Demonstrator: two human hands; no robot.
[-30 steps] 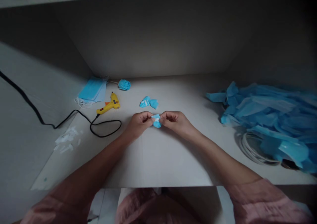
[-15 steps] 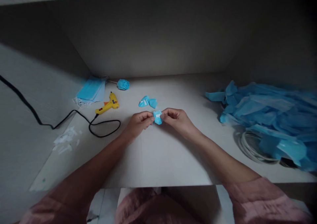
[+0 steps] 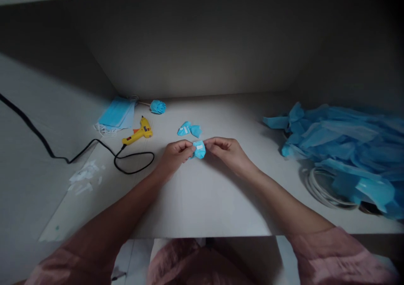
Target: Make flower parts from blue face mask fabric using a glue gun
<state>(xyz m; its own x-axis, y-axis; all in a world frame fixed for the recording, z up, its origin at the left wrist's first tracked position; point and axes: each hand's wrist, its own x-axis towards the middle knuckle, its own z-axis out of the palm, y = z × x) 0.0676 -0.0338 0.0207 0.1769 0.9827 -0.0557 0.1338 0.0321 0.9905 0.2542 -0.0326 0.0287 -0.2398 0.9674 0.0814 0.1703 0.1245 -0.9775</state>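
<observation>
Both hands meet over the middle of the white table. My left hand and my right hand each pinch a small folded piece of blue fabric with a white strip on it, held just above the tabletop. Their fingers are curled closed around its edges. Just behind it lie two more small blue pieces.
A yellow glue gun with a looping black cord lies to the left, beside a stack of blue face masks and a blue fabric rose. White scraps sit at far left. A heap of blue fabric covers a coiled white cable at right.
The hands have lifted and turned the blue piece slightly away from me; it now sits a little higher between the fingertips. Everything else is unmoved.
</observation>
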